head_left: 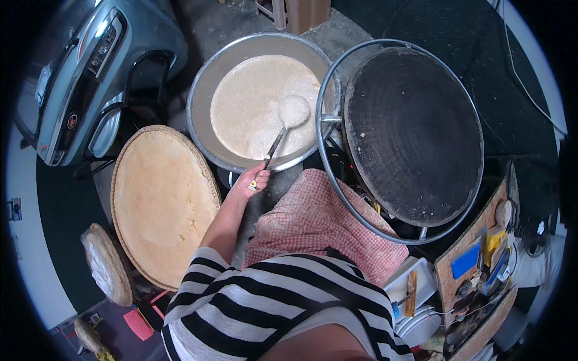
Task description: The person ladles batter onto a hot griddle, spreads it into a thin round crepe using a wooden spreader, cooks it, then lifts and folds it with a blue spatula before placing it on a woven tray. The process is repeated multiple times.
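Note:
My left hand (250, 181) is closed round the dark handle of a ladle (277, 143). The ladle's round bowl is over or in the pale batter (253, 90), toward the right side, and is coated or filled with it. That batter sits in a wide metal basin (201, 117) in front of me. Right of the basin is a large round black griddle (415, 135) inside a metal ring (321, 135). To the left lies a big round tan flatbread or stack of them (159, 204) on a woven-edged tray. My right hand is out of view.
A blue-grey vehicle (108, 72) stands at the far left. A smaller round bundle with white wrapping (108, 265) lies below the flatbread. At right, a wooden board (457, 259) carries a blue item and clutter, beside a white tub (415, 280). A stool (274, 12) stands beyond the basin.

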{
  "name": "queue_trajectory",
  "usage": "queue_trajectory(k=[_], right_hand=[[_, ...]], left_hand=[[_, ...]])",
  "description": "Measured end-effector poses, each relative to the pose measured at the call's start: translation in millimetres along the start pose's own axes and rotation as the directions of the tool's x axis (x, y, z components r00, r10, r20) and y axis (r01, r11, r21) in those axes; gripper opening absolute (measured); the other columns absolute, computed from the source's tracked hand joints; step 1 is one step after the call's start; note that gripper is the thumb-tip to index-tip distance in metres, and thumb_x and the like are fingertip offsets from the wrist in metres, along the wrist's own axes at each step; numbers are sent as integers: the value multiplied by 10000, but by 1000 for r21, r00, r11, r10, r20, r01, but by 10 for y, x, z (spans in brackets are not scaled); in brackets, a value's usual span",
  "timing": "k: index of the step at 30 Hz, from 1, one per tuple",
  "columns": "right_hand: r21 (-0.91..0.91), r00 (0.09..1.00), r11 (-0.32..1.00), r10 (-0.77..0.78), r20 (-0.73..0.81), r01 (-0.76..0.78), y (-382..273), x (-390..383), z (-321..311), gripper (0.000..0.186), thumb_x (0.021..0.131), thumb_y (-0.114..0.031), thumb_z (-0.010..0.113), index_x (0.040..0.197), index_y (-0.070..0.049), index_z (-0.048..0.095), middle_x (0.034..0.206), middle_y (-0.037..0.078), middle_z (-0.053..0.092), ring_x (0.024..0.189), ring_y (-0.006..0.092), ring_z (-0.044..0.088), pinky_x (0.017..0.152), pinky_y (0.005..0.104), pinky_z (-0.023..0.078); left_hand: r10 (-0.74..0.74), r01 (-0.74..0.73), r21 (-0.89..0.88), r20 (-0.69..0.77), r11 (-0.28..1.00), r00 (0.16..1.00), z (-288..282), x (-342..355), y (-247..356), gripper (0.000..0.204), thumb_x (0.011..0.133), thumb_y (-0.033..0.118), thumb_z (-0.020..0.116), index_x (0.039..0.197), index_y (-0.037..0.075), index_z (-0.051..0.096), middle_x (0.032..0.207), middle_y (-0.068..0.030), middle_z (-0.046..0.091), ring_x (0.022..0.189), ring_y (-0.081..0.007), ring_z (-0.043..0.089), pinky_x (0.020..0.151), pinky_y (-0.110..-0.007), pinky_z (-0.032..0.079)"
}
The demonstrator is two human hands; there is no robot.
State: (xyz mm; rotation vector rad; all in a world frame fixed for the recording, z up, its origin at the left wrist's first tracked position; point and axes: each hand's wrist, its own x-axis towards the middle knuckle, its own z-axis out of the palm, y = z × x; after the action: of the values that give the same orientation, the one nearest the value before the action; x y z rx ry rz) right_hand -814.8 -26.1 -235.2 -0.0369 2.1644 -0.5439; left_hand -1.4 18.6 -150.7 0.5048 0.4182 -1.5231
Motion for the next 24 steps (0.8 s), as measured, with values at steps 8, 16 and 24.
queue_trajectory(k=[8,16,24], right_hand=[[-103,983,980,-175,-53,168,137,-484,-36,466,807,-565,499,864,-104,538,565,-3,406,449,143,367,421,264,286],[74,961,969,-220,-166,235,164,-1182,203,492,800,-560,520,834,-70,532,537,-1,376,427,138,346,402,276,270],[160,978,973,-145,-147,168,203,-1429,574,491,788,-525,573,683,-57,471,509,-2,333,399,111,306,380,282,241]], left_hand=[[49,-45,45,-103,998,993,304,-324,103,313,931,193,424,1222,77,417,642,-3,422,422,-68,369,360,-194,329],[44,-43,76,-15,996,999,631,-601,216,286,927,190,433,1180,57,441,668,-23,458,442,-76,392,365,-209,342],[71,-68,41,-90,997,993,638,-661,165,295,924,189,421,1164,20,450,653,-31,449,437,-103,383,356,-218,340]])
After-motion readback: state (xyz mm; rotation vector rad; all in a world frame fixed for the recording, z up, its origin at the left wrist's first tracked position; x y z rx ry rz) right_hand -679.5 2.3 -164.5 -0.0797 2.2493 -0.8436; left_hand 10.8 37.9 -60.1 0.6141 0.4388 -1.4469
